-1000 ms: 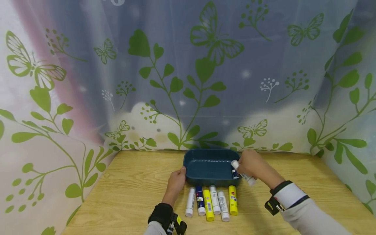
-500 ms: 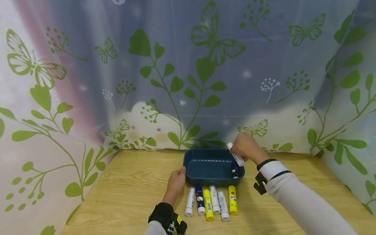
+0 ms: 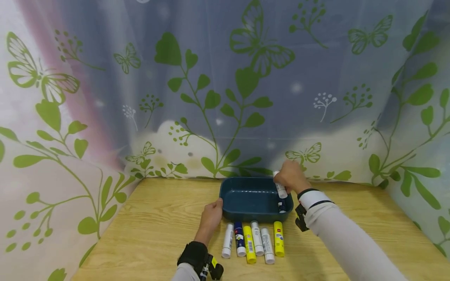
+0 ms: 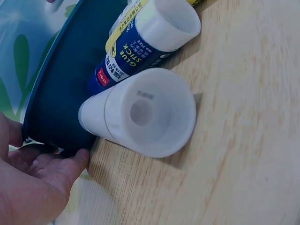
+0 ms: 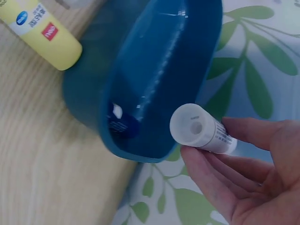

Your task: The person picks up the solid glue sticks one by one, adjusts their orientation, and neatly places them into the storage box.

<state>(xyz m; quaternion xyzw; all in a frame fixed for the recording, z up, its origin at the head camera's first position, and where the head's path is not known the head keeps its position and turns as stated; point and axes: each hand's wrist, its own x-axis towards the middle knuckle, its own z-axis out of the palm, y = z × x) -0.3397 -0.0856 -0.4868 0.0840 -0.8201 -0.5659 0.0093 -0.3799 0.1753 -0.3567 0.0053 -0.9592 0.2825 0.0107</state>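
Observation:
My right hand [image 3: 291, 175] pinches a white glue stick [image 5: 206, 130] between thumb and fingers, above the right end of the dark teal dish [image 3: 253, 217]. Inside that end lies a dark blue glue stick [image 3: 282, 206], partly hidden by the white one in the head view. At the dish's left side my left hand [image 3: 211, 216] grips the wall; the left wrist view shows its thumb and fingers [image 4: 70, 168] at the dish's corner. The nearest glue stick to it is a white one [image 3: 227, 241] lying on the table.
In front of the dish several more glue sticks lie in a row, among them a dark blue one [image 3: 240, 239], a yellow one [image 3: 249, 245] and another yellow one [image 3: 279, 239] at the right end. A leaf-patterned curtain [image 3: 197, 97] hangs behind the wooden table [image 3: 158, 218].
My right hand has carried the white glue stick up and left, from the dish's right edge to over its right end, turning it more upright. The left hand stays at the dish.

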